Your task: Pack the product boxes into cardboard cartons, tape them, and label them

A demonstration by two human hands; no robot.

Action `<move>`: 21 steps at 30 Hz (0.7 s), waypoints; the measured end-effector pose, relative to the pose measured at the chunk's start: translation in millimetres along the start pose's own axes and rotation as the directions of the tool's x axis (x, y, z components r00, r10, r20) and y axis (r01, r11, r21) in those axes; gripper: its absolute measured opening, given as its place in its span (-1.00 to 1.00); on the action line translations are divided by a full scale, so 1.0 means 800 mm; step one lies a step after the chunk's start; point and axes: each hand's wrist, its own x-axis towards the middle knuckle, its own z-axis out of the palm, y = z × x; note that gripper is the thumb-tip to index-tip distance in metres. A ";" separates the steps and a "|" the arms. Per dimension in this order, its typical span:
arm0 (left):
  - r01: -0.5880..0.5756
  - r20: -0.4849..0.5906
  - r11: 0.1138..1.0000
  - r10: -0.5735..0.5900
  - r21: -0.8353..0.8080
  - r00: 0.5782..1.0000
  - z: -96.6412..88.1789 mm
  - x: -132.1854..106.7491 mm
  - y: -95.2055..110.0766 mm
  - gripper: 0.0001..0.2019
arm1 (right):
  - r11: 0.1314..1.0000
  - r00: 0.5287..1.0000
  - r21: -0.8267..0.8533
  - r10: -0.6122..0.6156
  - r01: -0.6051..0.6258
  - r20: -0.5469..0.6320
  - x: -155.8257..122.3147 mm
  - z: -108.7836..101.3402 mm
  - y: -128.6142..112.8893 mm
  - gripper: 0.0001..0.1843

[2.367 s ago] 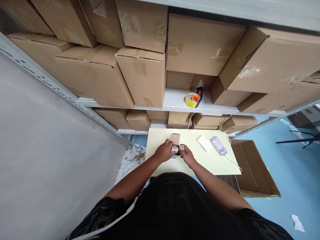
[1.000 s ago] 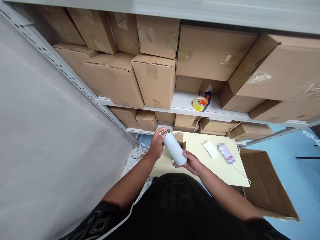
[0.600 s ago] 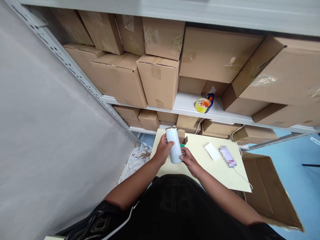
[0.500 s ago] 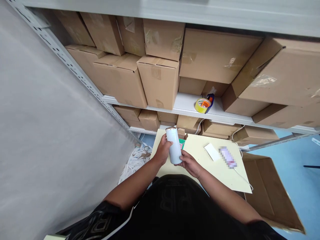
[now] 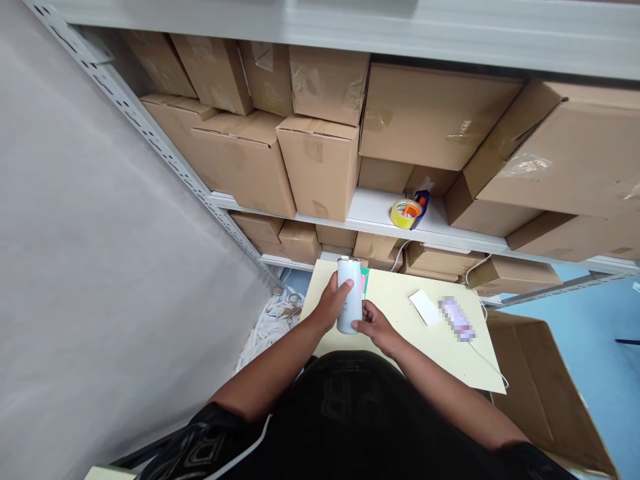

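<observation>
A pale blue-white tumbler [image 5: 350, 303] with a metallic rim at its top stands nearly upright in front of my body, above the cream table [image 5: 395, 347]. My left hand [image 5: 332, 303] is closed round its left side, the thumb lying across the front. On the lower right, my right hand [image 5: 379, 329] grips the tumbler near its base, with the thumb on the front. Behind the tumbler a green and pink item [image 5: 365, 280] partly shows; its kind is hidden.
A white card or small box [image 5: 425, 307] and a blurred-out phone-like device [image 5: 457, 319] with a cable lie on the table. Cardboard boxes [image 5: 315, 160] fill the shelves ahead. A tape dispenser [image 5: 407, 212] sits on the shelf edge. An open carton [image 5: 540, 387] stands at the right.
The tumbler has gone from leaning left to nearly upright and turned a little, so a small dark marking shows beside my left thumb. My right thumb has come onto its front.
</observation>
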 end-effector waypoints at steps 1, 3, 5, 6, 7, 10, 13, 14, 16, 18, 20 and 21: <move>-0.012 -0.008 1.000 0.012 0.022 1.000 -0.001 0.000 -0.001 -0.47 | 0.997 0.998 -0.073 -0.030 0.025 -0.062 0.001 0.001 0.003 -0.33; -0.020 -0.055 0.998 0.023 0.054 0.998 -0.003 0.000 -0.005 -0.43 | 0.983 0.988 -0.182 -0.065 0.039 -0.141 0.003 0.002 0.008 -0.27; -0.012 -0.108 0.999 0.017 0.048 0.994 -0.006 0.001 -0.009 -0.47 | 0.984 0.991 -0.173 -0.059 0.037 -0.124 0.004 0.003 0.009 -0.27; -0.011 -0.121 0.999 0.016 0.035 0.993 -0.007 0.002 -0.010 -0.50 | 0.991 0.995 -0.131 -0.043 0.032 -0.086 0.004 0.004 0.007 -0.30; -0.014 -0.116 1.000 0.016 0.020 0.993 -0.008 0.003 -0.011 -0.52 | 0.996 0.999 -0.085 -0.025 0.022 -0.045 0.004 0.005 0.005 -0.34; -0.025 -0.033 1.000 0.025 -0.001 0.999 -0.005 0.004 -0.008 -0.54 | 0.999 1.000 -0.042 -0.014 0.014 0.005 0.003 0.008 -0.002 -0.38; -0.038 -0.017 0.998 0.039 0.044 0.999 -0.001 0.003 -0.005 -0.44 | 0.970 0.989 -0.242 -0.067 0.033 -0.133 0.001 0.009 -0.005 -0.27; -0.038 -0.034 0.997 0.040 0.064 0.999 0.000 0.002 -0.006 -0.39 | 0.935 0.976 -0.354 -0.082 0.005 -0.202 0.001 0.008 -0.005 -0.24; -0.028 -0.081 0.996 0.035 0.085 0.996 0.001 0.002 -0.010 -0.31 | 0.831 0.943 -0.552 -0.124 -0.072 -0.310 -0.002 0.006 -0.005 -0.22; -0.005 -0.130 0.997 0.015 0.077 0.991 -0.001 0.003 -0.016 -0.32 | 0.765 0.939 -0.640 -0.172 -0.064 -0.299 -0.004 0.001 -0.004 -0.29; 0.017 -0.140 0.998 -0.008 0.062 0.990 -0.004 0.006 -0.021 -0.38 | 0.782 0.958 -0.622 -0.206 0.038 -0.201 -0.004 -0.007 -0.005 -0.43; 0.023 -0.119 0.998 -0.016 0.056 0.993 -0.006 0.007 -0.023 -0.41 | 0.812 0.961 -0.577 -0.221 0.089 -0.164 -0.002 -0.012 -0.007 -0.50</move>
